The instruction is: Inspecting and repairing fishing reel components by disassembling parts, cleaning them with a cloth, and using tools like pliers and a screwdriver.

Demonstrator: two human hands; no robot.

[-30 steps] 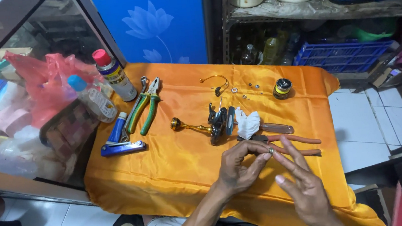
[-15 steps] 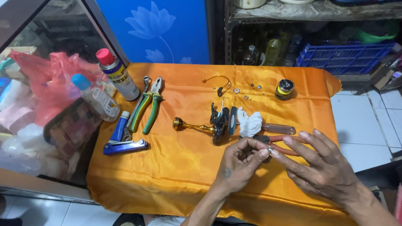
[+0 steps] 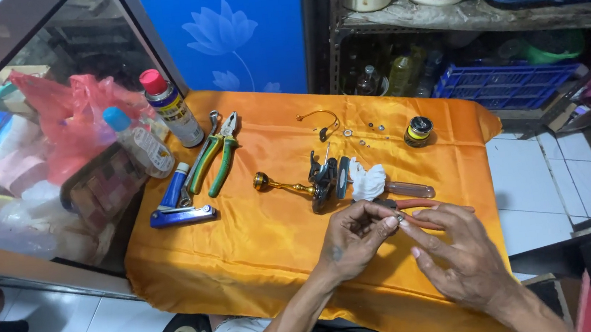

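Centrally, over the orange-draped worktop (image 3: 260,243), the left hand (image 3: 351,239) and right hand (image 3: 458,255) meet fingertip to fingertip, both pinched shut on a small metal part (image 3: 399,216) too tiny to identify. Just behind lie a fishing reel (image 3: 322,179) with gold handle, a white rag (image 3: 368,180) and red-handled pliers (image 3: 417,204). Far left: spray can (image 3: 172,117), red cap, yellow-blue label; clear bottle (image 3: 138,141), blue cap, pale label. Green-handled pliers (image 3: 216,160) beside them. Small yellow-banded round tin (image 3: 418,131) at back right.
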